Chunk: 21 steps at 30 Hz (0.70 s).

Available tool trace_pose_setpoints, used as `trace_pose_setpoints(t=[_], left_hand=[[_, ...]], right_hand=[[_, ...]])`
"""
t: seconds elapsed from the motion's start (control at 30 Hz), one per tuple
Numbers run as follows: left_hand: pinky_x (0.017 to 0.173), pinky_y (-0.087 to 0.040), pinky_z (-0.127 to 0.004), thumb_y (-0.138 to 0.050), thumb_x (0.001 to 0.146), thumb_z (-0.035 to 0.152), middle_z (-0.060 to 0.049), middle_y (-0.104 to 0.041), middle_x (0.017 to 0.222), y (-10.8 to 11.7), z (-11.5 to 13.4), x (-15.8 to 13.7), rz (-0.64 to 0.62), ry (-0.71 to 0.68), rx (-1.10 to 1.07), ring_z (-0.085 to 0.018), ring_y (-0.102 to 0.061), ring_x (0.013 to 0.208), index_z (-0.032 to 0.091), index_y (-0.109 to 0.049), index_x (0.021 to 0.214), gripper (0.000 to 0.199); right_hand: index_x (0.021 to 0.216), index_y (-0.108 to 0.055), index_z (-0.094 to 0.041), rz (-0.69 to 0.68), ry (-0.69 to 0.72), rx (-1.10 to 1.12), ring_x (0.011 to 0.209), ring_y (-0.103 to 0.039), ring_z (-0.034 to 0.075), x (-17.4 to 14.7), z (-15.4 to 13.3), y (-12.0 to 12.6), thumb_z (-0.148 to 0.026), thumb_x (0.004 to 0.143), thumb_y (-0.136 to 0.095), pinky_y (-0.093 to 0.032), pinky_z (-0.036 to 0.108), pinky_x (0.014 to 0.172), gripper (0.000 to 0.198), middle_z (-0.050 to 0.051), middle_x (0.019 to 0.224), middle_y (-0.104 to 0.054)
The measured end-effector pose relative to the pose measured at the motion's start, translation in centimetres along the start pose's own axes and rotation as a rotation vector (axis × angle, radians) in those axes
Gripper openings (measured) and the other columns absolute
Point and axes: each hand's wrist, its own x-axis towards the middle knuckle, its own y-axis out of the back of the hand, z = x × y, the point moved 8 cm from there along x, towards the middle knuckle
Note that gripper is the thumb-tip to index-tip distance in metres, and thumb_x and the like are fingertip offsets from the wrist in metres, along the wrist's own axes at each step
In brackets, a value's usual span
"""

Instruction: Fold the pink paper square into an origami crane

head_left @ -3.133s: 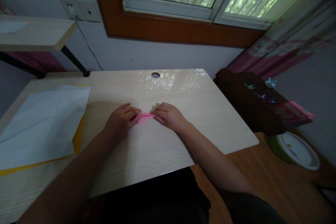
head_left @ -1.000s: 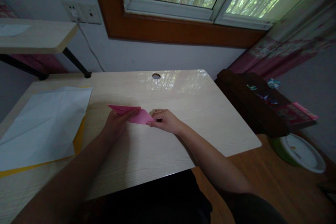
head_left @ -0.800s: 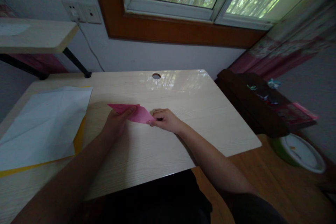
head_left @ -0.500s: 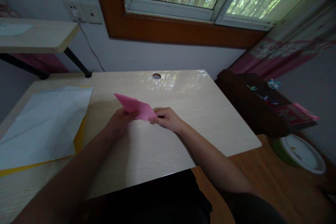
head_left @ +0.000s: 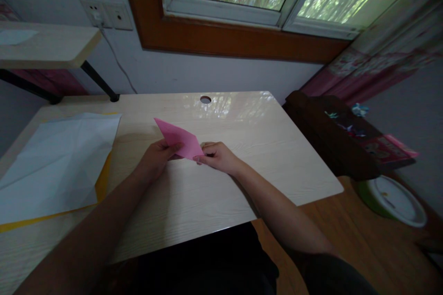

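A folded sheet of pink paper point(head_left: 182, 139) is held between both hands over the middle of the desk point(head_left: 214, 198). My left hand point(head_left: 156, 156) pinches its lower left edge, thumb on top and the other fingers beneath. My right hand point(head_left: 218, 157) grips the lower right corner between thumb and curled fingers. The paper's pointed end is tilted up toward the far left. Its underside and the fingers below it are hidden.
White paper point(head_left: 62, 161) lies over a yellow sheet point(head_left: 103, 179) on the desk's left side. A raised shelf point(head_left: 48, 48) stands behind it. At the desk's back is a round cable hole point(head_left: 205, 99). A dark wooden cabinet point(head_left: 311, 115) and a round bin point(head_left: 394, 200) stand to the right.
The pink paper has turned slightly, so its broad face shows more toward me. My right hand has shifted a little to the left; both hands keep their hold.
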Motion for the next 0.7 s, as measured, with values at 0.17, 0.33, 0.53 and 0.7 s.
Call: trace_pose_setpoints(t=[0.17,0.33,0.53,0.7], left_hand=[[0.086,-0.061,-0.039,-0.09,0.065,0.041,-0.006,-0.079,0.1,0.3,0.1,0.4,-0.017,-0.03,-0.019,-0.022,-0.072,0.089,0.019,-0.08,0.097,0.04],[0.087,-0.061,-0.042,-0.091,0.064,0.042,-0.006,-0.079,0.09,1.2,0.7,-0.1,0.07,-0.06,0.067,-0.024,-0.073,0.084,0.019,-0.081,0.089,0.035],[0.099,-0.054,-0.046,-0.077,0.08,0.056,-0.01,-0.075,0.115,0.5,3.5,-0.6,-0.186,-0.508,0.087,-0.029,-0.069,0.109,0.024,-0.082,0.093,0.034],[0.091,-0.056,-0.04,-0.08,0.077,0.049,-0.01,-0.072,0.114,1.2,3.2,0.1,-0.047,-0.487,0.109,-0.026,-0.067,0.104,0.022,-0.077,0.096,0.033]], right_hand=[[0.074,-0.072,-0.017,0.097,-0.058,0.019,0.074,-0.064,0.013,-0.2,0.7,0.8,-0.044,0.096,-0.064,-0.048,0.025,0.07,0.036,0.002,0.076,-0.07],[0.079,-0.073,-0.019,0.159,0.102,-0.137,0.076,-0.064,0.015,-0.2,-0.4,1.4,-0.038,0.099,-0.061,-0.049,0.029,0.073,0.03,0.004,0.077,-0.071],[0.107,-0.077,-0.025,0.358,0.278,-0.378,0.091,-0.067,0.019,-1.0,-2.3,3.4,-0.028,0.099,-0.063,-0.051,0.038,0.088,0.016,0.006,0.098,-0.078],[0.116,-0.075,-0.029,0.466,0.356,-0.421,0.092,-0.066,0.019,-1.7,-3.0,3.9,-0.019,0.097,-0.063,-0.054,0.037,0.082,0.025,0.006,0.102,-0.076]])
